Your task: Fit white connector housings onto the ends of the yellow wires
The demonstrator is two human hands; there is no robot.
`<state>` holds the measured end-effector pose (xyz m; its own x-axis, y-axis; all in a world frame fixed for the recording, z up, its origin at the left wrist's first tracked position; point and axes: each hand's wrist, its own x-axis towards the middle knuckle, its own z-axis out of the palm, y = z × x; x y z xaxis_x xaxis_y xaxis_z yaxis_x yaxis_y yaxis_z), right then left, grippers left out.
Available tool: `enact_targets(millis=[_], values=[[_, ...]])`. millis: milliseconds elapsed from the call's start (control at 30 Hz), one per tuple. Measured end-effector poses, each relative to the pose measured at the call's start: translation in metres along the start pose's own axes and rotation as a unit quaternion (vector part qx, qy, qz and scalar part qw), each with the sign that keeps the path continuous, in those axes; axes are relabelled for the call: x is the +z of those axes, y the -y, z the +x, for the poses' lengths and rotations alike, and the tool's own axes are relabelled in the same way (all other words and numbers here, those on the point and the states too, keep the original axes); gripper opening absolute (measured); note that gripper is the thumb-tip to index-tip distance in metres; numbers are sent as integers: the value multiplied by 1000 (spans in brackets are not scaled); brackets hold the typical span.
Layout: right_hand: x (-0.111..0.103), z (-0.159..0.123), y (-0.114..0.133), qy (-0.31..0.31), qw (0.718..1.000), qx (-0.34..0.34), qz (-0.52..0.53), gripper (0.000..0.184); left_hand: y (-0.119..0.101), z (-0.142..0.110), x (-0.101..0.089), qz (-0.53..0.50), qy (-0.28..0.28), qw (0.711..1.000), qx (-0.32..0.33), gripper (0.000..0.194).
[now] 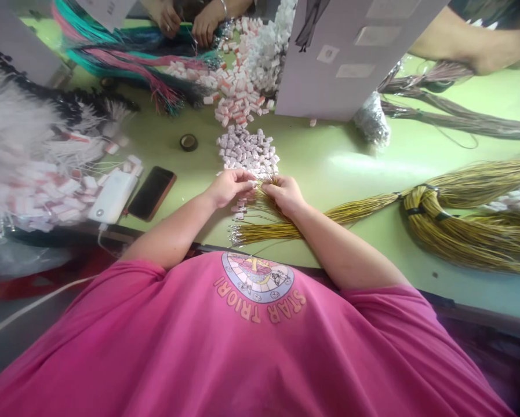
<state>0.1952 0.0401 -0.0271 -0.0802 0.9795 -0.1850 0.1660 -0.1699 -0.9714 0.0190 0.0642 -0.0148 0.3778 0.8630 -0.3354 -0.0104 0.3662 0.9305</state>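
Observation:
My left hand (230,188) is closed in a pinch on a small white connector housing (253,183) near the middle of the table. Close beside it, my right hand (286,196) has its fingers closed around thin yellow and black wires (273,180). Below my hands lies the end of a bundle of yellow and black wires (264,233), its tips silvery at the left. This bundle runs under my right forearm to a thick tied coil (425,214) on the right. A pile of white connector housings (244,149) spreads just beyond my fingers.
A phone (152,193), a white power bank (112,196) and a roll of tape (189,142) lie to the left. A grey partition (316,81) stands ahead. Across the table are a co-worker's hands (205,23) among coloured wires (133,61); another person's arm (464,43) reaches in at right.

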Motion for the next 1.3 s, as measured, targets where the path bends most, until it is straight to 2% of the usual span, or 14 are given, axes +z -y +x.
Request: enact_targets(millis=[167,400,567,700,833,900,967,1100,1200,1300], values=[[0,2,-1,-6,998,-23,-64,17,-2,-2,4,7,-21,1000,6,17],[1,0,-3,6,995,-46,-90,19,-1,-2,10,128,-55,989,45,13],[-1,-1,-1,23,996,-20,-82,21,3,0,9,106,-77,991,25,16],[1,0,0,19,994,-48,-100,16,7,2,13,106,-63,992,22,9],[2,0,-3,3,991,-57,-121,17,4,0,15,173,-53,983,41,9],[1,0,-5,-15,992,-52,-111,19,-2,-3,8,235,-47,969,65,14],[-1,0,-7,-36,995,-50,-73,19,-10,-5,-8,312,-64,943,98,19],[-2,2,-8,-48,998,-46,13,18,-22,0,-60,433,-189,873,121,26],[0,3,-8,-27,998,-47,37,17,-20,8,-88,464,-174,864,86,22],[1,2,-7,-15,999,-35,23,14,-13,14,-93,472,-143,867,66,22]])
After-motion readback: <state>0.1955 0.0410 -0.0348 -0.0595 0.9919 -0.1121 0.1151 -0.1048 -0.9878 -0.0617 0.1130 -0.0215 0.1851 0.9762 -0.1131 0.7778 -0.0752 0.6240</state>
